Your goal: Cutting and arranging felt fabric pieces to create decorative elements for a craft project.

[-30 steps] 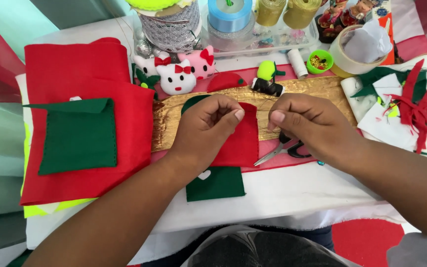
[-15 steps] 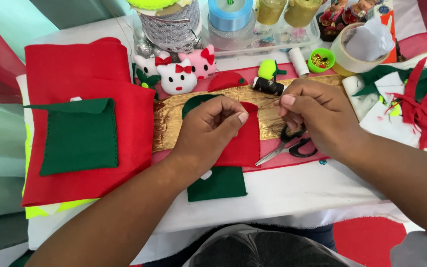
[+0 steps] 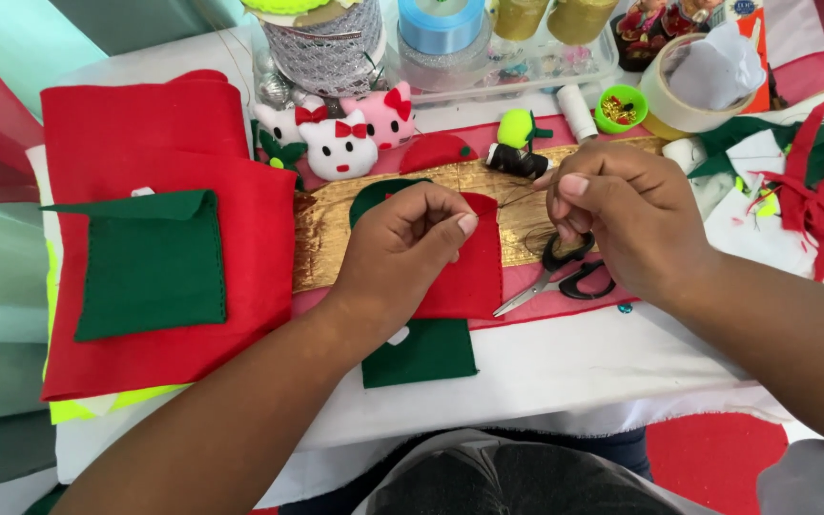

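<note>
My left hand (image 3: 402, 250) pinches the top edge of a small red felt piece (image 3: 474, 277), which lies over a gold fabric strip (image 3: 326, 238). A green felt piece (image 3: 422, 353) pokes out below it. My right hand (image 3: 622, 224) is just to the right, fingertips pinched together on a thin dark thread (image 3: 519, 197) that runs back to the red felt. Whether a needle is in those fingers is too small to tell. Black-handled scissors (image 3: 565, 278) lie under my right hand.
A large red felt sheet (image 3: 145, 143) with a green felt pocket (image 3: 150, 262) lies at left. Plush cat figures (image 3: 340, 143), ribbon spools (image 3: 331, 48), a tape roll (image 3: 679, 95), a green pin cup (image 3: 619, 108) and felt scraps (image 3: 803, 191) crowd the back and right.
My right hand has lifted up and away from the red felt, drawing the thread out. My left hand has stayed on the felt.
</note>
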